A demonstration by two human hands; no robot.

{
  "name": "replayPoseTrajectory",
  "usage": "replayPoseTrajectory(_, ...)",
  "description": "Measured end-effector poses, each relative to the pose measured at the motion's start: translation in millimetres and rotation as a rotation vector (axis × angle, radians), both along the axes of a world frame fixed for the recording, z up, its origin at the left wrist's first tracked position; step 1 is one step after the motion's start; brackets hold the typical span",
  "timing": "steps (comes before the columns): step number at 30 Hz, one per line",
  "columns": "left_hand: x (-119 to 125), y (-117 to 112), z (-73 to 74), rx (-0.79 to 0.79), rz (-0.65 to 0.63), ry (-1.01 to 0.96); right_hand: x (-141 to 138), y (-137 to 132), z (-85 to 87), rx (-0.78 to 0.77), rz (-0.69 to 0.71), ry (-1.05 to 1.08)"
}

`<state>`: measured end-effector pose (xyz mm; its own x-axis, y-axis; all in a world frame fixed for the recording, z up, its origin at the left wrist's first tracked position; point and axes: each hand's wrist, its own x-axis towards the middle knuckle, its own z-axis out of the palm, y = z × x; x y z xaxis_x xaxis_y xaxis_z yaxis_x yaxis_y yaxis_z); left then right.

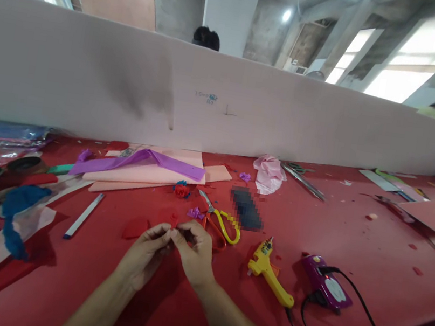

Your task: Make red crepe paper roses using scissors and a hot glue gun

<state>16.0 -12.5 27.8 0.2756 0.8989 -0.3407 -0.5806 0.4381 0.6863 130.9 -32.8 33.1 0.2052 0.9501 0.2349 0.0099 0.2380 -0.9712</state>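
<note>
My left hand (149, 251) and my right hand (194, 249) meet over the red table, fingertips pinched together. Between them a small piece of red paper (174, 220) sticks up from the fingertips. Another red scrap (136, 228) lies just left of my left hand. Close beyond my right hand are scissors (228, 227) with yellow and red handles, blades parted. A small purple paper flower (196, 213) sits beside them, and a red and blue paper flower (181, 189) lies a little farther back.
A yellow glue gun (272, 274) lies to the right, wired near a purple power box (326, 283). A dark phone (247, 209) rests behind. Peach paper with a purple strip (148, 161), a white marker (84, 216) and blue crepe paper (17, 215) lie left. A white partition (289, 119) stands behind.
</note>
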Motion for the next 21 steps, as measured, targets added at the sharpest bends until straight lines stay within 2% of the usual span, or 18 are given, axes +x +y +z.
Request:
replayPoseTrajectory(7,2,-3,-0.1,-0.067,-0.060,-0.040,1,-16,6.3,0.039,-0.024,-0.228)
replayPoseTrajectory(10,3,-6,3.3,-0.068,-0.079,-0.043,18,-30,8.9,0.067,-0.006,-0.419)
replayPoseTrajectory(12,2,-6,4.4,-0.060,-0.061,-0.061,46,-33,14.0,0.092,-0.017,-0.653)
replayPoseTrajectory(14,1,-5,4.3,-0.070,-0.017,-0.087,84,-28,21.6,0.055,-0.049,-0.919)
replayPoseTrajectory(16,-1,-3,3.6,-0.080,0.012,-0.115,126,-14,29.3,-0.139,-0.173,-1.135)
replayPoseTrajectory(19,-1,-2,2.4,-0.065,0.000,-0.136,174,15,33.5,-0.231,-0.189,-1.233)
replayPoseTrajectory(21,-2,-2,2.4,-0.055,-0.022,-0.133,190,32,28.8,-0.263,-0.156,-1.284)
